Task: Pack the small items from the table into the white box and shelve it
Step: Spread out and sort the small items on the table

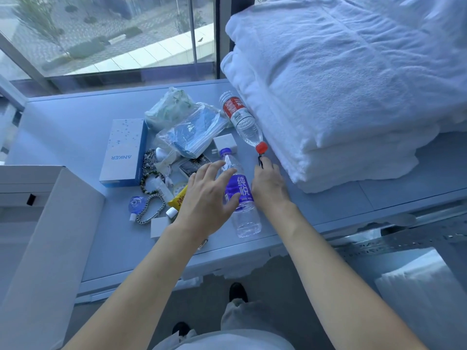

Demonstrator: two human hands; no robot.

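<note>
Over the table (75, 127), left hand (207, 198) spread, right hand (269, 184) pinching small dark item (259, 160)

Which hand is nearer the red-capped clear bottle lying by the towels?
Right. The right hand pinches a small dark object just below the red-capped clear bottle; the left hand hovers over the purple-labelled bottle, farther away.

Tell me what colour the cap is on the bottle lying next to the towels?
Red. The cap of the red-labelled bottle shows clearly in the head view.
</note>
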